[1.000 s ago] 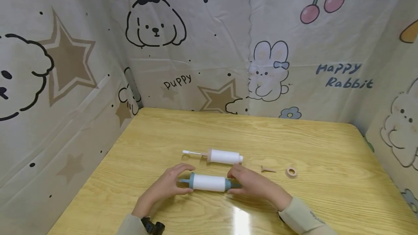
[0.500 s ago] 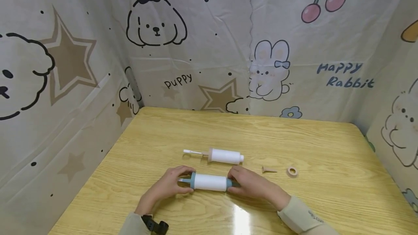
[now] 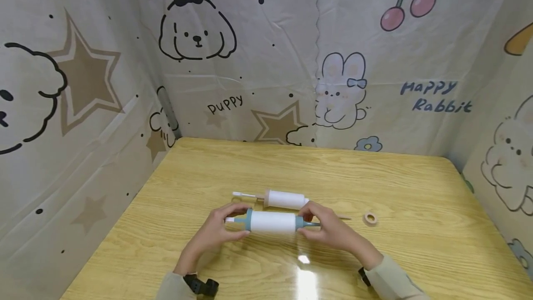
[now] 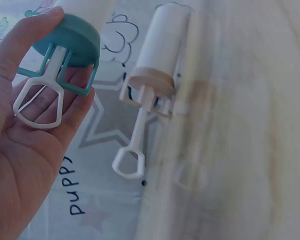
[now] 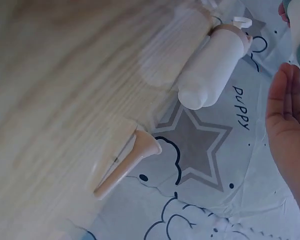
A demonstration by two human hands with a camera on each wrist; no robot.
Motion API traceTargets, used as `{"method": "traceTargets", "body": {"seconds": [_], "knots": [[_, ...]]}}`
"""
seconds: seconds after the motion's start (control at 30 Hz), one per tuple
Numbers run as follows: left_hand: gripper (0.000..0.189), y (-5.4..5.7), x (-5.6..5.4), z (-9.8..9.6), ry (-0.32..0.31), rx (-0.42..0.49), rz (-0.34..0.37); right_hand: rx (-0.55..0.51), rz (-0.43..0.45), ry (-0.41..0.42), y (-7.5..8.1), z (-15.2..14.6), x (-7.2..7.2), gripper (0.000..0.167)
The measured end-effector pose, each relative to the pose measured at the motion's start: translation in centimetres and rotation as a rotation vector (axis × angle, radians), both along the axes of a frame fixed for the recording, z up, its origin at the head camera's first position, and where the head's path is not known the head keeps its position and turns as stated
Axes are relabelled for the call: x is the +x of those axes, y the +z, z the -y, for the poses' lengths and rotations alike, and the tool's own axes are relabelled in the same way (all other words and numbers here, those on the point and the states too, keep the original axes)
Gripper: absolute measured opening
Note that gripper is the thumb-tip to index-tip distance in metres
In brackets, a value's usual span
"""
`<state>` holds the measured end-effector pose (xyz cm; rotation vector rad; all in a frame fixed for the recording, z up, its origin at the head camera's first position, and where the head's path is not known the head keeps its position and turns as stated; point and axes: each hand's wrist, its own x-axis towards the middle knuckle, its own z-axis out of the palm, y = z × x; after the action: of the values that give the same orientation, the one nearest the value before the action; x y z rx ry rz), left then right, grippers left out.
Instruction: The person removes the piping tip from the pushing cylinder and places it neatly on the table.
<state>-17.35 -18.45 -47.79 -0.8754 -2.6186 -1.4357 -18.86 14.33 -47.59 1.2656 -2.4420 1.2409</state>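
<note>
A large white plastic syringe with teal ends [image 3: 272, 221] lies level between my two hands, held off the table. My left hand [image 3: 220, 226] grips its teal flange, thumb and fingers on opposite sides; in the left wrist view the white loop handle of the plunger [image 4: 60, 107] hangs over the palm. At the other end, my right hand [image 3: 333, 229] pinches the teal tip, from which a thin teal nozzle [image 3: 311, 224] points right. Just behind rests a second white syringe with a pinkish-beige collar [image 3: 285, 199], its plunger handle to the left.
Right of the second syringe lie a beige funnel-shaped nozzle [image 5: 130, 162], partly covered by my right hand in the head view, and a beige ring [image 3: 370, 218]. The wooden table [image 3: 233, 163] ends at a patterned cloth [image 3: 283, 59] behind and at both sides.
Both hands have raised the teal-ended syringe off the table and moved it slightly away from me. The right hand now covers part of the beige nozzle. The second syringe stays put.
</note>
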Motion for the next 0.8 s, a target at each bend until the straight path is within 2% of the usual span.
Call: {"method": "traceTargets", "body": {"seconds": [0.13,0.3,0.63,0.8], "knots": [[0.055,0.6,0.0,-0.8,0.005,0.006,-0.010,-0.081,-0.053,-0.009,-0.1,-0.5,0.2,0.031],[0.056,1.0,-0.1,-1.9,-0.005,0.030,-0.011,-0.133,-0.094,-0.049,-0.5,-1.4,0.4,0.036],[0.055,1.2,-0.6,-4.8,-0.103,0.080,-0.089,-0.178,-0.145,-0.114,-0.5,-3.9,1.5,0.040],[0.054,1.2,-0.8,-6.2,-0.129,0.087,-0.093,-0.189,-0.135,-0.133,-0.6,-5.3,2.0,0.042]]}}
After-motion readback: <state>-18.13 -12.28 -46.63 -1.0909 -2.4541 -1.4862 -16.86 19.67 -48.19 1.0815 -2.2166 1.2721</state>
